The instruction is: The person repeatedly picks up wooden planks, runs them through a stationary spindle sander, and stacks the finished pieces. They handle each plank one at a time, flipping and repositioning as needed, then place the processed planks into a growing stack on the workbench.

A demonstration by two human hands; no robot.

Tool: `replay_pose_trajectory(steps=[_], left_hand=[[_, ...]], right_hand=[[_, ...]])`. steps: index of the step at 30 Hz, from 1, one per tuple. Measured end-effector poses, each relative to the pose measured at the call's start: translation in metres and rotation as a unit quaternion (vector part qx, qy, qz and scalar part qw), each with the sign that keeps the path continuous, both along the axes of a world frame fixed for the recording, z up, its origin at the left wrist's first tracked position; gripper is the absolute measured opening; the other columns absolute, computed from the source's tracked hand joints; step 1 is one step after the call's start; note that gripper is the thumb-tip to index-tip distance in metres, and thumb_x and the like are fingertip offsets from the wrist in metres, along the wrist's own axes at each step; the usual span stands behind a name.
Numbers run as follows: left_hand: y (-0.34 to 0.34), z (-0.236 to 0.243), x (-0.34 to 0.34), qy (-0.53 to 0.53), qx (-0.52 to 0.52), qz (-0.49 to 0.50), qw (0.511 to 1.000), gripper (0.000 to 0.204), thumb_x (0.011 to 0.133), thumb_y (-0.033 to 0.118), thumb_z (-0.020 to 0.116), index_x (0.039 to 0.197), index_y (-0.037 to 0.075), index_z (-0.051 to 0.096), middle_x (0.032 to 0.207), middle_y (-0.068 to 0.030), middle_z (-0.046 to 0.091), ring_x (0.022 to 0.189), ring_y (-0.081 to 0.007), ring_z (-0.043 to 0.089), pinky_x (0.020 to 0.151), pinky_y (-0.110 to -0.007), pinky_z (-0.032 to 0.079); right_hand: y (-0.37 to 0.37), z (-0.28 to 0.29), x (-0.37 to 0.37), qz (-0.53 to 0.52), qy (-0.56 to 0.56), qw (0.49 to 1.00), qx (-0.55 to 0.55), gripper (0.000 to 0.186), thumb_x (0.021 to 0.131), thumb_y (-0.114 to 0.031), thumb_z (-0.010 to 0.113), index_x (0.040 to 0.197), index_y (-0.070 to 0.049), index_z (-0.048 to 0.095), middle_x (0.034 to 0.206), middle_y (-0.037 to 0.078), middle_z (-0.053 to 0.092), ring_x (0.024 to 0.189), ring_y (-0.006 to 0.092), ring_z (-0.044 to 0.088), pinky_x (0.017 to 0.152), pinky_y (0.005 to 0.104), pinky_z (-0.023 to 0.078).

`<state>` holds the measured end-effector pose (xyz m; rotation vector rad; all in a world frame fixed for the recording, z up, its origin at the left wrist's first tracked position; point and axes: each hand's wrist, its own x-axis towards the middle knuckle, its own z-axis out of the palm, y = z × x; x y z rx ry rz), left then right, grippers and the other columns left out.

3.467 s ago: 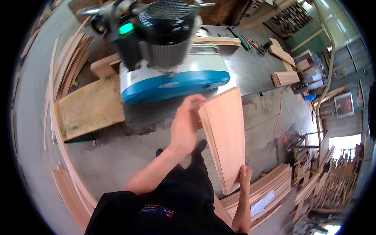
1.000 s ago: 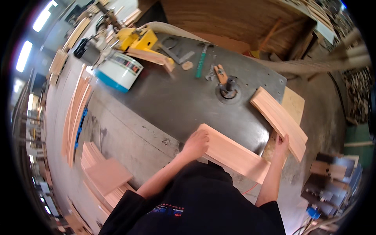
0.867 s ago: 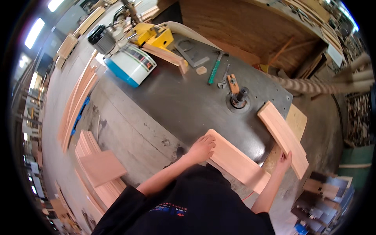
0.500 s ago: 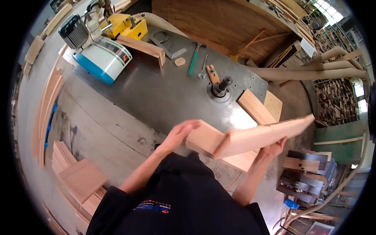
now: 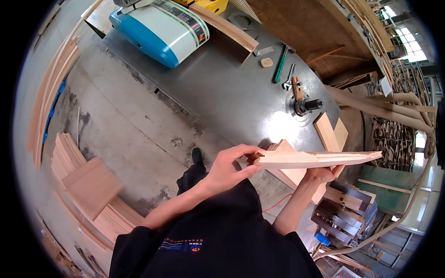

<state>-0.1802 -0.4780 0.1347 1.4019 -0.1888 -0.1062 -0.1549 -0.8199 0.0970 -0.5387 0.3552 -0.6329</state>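
Note:
A pale wooden board is held across the front of my body, its long edge turned up toward me. My left hand pinches the left end, thumb on the near side and fingers at the far side. Under the board's right half my right hand grips it from below, its fingers partly hidden. Below and behind the held board lie more wooden pieces at the table's near edge. On the metal table, a dark spindle stands beyond the board.
A blue and white machine sits at the table's far left. A green-handled hammer, a wrench and a wood block lie near the spindle. Stacked planks rest on the left; a ribbed hose runs at right.
The board has turned from showing its broad face to showing its edge. My left hand has moved from the block beside it onto the board's left end. The view has shifted left.

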Motion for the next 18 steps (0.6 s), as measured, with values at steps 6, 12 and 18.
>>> replay_pose_trajectory(steps=[6,12,18], left_hand=[[0.024,-0.013,0.026,-0.027,-0.002,0.035,0.999,0.037,0.086,0.004,0.075,0.122,0.0,0.066,0.104,-0.0079,0.071,0.091,-0.0144,0.064,0.085,-0.03,0.052],[0.033,-0.023,0.062,-0.17,0.142,0.095,0.97,0.029,0.083,0.004,0.077,0.111,0.003,0.072,0.108,-0.013,0.074,0.089,-0.0241,0.072,0.078,-0.033,0.058],[0.031,-0.05,0.081,-0.206,0.146,0.199,0.947,0.007,0.08,-0.007,0.076,0.083,-0.004,0.069,0.106,-0.0217,0.073,0.081,-0.0268,0.075,0.069,-0.033,0.061]], right_hand=[[0.015,-0.002,0.041,0.162,-0.126,0.979,-0.007,0.036,0.089,-0.047,0.072,0.098,-0.013,0.067,0.085,0.001,0.062,0.077,0.0165,0.058,0.067,0.0314,0.048],[0.016,-0.027,0.105,0.21,-0.17,0.962,-0.028,0.041,0.088,-0.05,0.073,0.096,-0.011,0.063,0.08,0.0,0.057,0.067,0.0135,0.049,0.061,0.0276,0.042],[0.047,-0.051,0.151,0.186,-0.225,0.953,0.081,0.042,0.096,-0.05,0.061,0.102,-0.009,0.063,0.084,0.003,0.064,0.073,0.0176,0.06,0.066,0.0344,0.052]])
